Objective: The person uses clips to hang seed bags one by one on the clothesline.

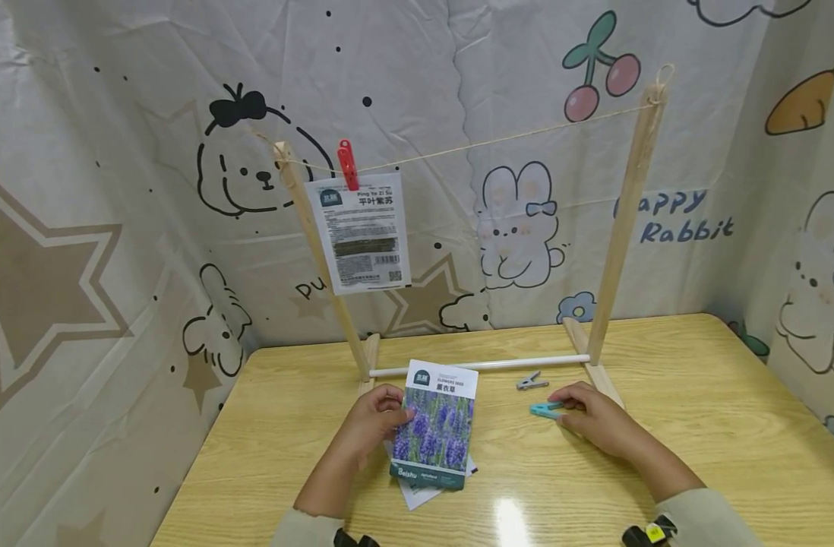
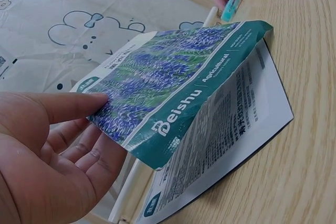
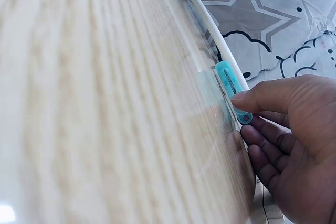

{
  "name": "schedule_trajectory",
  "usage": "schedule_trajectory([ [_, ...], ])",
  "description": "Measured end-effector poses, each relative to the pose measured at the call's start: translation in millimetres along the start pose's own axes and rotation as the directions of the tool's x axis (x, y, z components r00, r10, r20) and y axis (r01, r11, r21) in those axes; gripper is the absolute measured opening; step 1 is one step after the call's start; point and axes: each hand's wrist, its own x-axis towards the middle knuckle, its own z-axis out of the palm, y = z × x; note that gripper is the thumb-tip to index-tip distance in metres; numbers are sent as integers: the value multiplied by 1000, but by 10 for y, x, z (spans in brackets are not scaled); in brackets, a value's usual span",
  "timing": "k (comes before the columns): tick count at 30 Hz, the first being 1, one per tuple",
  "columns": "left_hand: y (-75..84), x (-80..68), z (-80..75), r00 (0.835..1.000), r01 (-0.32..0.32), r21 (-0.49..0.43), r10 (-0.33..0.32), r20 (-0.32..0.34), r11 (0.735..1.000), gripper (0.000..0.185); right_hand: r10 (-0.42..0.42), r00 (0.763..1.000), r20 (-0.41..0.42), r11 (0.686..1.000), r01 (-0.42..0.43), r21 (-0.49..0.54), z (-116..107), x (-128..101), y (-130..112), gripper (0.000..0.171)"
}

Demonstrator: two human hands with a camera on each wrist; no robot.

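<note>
The wooden table (image 1: 697, 425) is carrying a drying rack (image 1: 615, 251) whose string is holding one packet under a red clip (image 1: 348, 164). In front of it I am lifting the lavender seed packet (image 1: 436, 425) off another packet with my left hand (image 1: 372, 425), thumb and fingers pinching its edge. My right hand (image 1: 595, 416) is pinching the teal clothespin (image 1: 544, 410) against the tabletop (a grey clip (image 1: 532, 381) is lying just behind it).

Purple-flowered seed packet (image 1: 436, 429), teal clothespin (image 1: 544, 410)
</note>
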Motion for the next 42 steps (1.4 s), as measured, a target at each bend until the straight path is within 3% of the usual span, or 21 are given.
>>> schedule_trajectory([
  [42,69,-41,87,995,-46,-50,42,-86,998,29,4,1000,-5,1000,-4,20,-19,7,-29,29],
])
